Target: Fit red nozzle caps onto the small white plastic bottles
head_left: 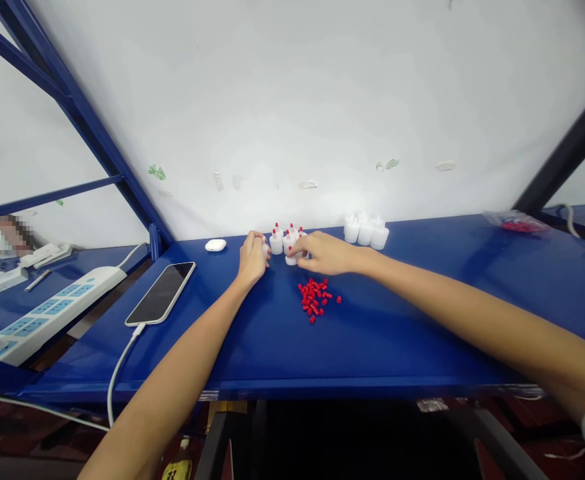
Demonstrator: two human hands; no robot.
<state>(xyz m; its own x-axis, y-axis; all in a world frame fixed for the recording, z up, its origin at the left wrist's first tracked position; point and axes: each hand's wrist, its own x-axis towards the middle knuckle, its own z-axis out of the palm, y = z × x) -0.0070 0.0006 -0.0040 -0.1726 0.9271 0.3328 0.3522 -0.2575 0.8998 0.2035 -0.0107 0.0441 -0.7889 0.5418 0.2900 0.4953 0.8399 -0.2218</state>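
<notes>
Several red-capped white bottles (276,244), close-set; a careless nudge could topple some. Right hand (325,253): fingers bent there, pinch unclear. Left hand (252,259): fingers around white bottle (265,249).

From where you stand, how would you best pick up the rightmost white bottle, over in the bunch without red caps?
I'd grip the rightmost white bottle around its rounded body, below the narrow top, reaching from the near right: it stands upright, and that side looks open, while neighbouring bottles crowd its left.
</notes>
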